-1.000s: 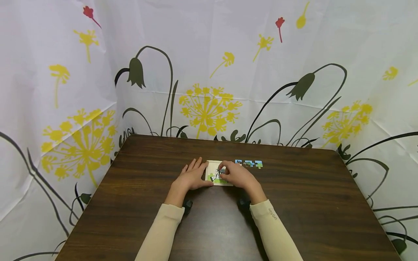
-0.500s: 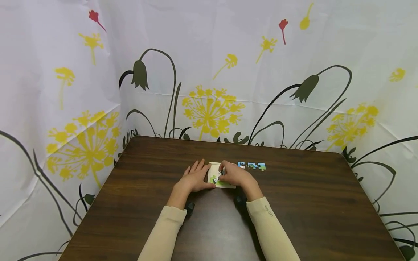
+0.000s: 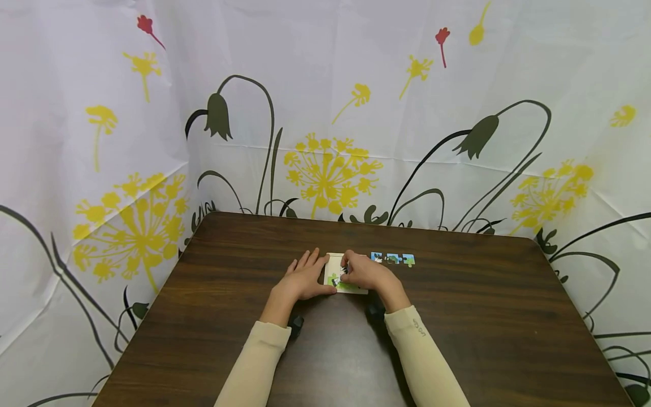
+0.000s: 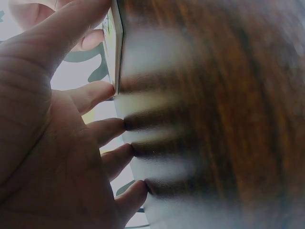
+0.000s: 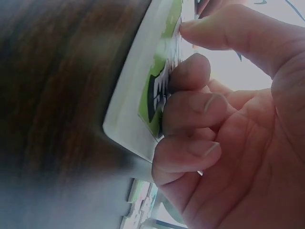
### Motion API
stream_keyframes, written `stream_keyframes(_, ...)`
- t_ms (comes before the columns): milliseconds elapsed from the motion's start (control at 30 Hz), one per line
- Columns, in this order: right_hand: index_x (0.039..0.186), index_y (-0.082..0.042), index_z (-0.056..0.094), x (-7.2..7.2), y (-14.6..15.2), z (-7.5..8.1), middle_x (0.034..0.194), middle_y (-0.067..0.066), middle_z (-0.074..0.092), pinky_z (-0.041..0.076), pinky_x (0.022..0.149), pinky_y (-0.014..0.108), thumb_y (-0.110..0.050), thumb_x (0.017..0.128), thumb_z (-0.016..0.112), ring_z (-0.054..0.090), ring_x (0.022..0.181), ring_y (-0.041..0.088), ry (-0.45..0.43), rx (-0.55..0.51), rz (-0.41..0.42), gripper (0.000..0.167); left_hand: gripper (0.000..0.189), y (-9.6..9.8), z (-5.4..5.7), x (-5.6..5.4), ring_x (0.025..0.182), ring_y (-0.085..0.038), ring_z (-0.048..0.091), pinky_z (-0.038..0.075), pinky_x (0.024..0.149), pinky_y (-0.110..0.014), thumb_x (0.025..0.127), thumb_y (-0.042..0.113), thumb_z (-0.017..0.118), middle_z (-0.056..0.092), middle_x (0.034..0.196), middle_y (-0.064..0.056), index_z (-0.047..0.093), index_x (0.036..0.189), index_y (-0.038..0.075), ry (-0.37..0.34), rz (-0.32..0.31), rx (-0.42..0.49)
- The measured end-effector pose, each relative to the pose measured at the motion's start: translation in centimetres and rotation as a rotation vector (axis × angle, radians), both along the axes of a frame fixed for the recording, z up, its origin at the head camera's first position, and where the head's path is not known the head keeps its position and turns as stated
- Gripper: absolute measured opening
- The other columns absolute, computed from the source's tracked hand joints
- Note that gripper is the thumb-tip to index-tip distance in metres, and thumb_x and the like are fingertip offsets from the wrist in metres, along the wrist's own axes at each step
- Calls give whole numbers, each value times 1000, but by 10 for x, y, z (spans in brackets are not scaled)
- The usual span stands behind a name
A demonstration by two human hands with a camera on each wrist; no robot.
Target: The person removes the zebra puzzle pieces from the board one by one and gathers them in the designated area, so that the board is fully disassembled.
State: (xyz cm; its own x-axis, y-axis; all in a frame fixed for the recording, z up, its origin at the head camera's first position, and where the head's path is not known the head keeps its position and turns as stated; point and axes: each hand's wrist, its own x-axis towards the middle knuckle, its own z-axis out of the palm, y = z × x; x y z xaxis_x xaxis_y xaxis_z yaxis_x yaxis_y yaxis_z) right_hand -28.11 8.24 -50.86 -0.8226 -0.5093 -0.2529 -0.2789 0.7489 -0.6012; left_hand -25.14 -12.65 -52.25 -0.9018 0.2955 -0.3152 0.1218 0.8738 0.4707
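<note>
Likely fitting: flat green jigsaw pieces point(image 5: 164, 50) | left hand point(image 3: 300, 281): spread against pale wooden tray point(image 3: 333, 263) | right hand point(image 3: 368, 272): curled (hold unclear) | next: alignment

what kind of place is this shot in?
Probably an indoor tabletop recording corner: a flower-printed white cloth backdrop surrounds a dark wood-grain table, which holds a small jigsaw tray and loose puzzle pieces. The room beyond the cloth is hidden.
</note>
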Motion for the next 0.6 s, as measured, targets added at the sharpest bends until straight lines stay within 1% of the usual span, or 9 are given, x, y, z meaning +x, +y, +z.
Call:
stream_keyframes(167,124,-6,55,-1,1,0,80,3,58,40,60,28,-14,100,71,48,62,15,-19,-24,0,29,100,0,-1,-2,170,-35,0,2,135,-65,96,56,77,5,183,-11,25,174,23,0,2,0)
stream_keyframes(367,122,-10,55,-5,2,-3,77,0,56,39,59,28,-17,100,72,46,59,14,-12,-34,-1,29,99,0,-1,-4,171,-34,-1,2,135,-64,96,55,77,4,183,-10,24,174,23,-13,5,0)
stream_keyframes(600,118,-12,56,-5,4,-10,79,3,60,42,57,29,-18,97,76,50,60,15,-3,-59,-21,30,99,0,-3,-3,171,-34,-2,1,136,-63,97,56,76,3,183,-10,23,175,24,-22,1,-7)
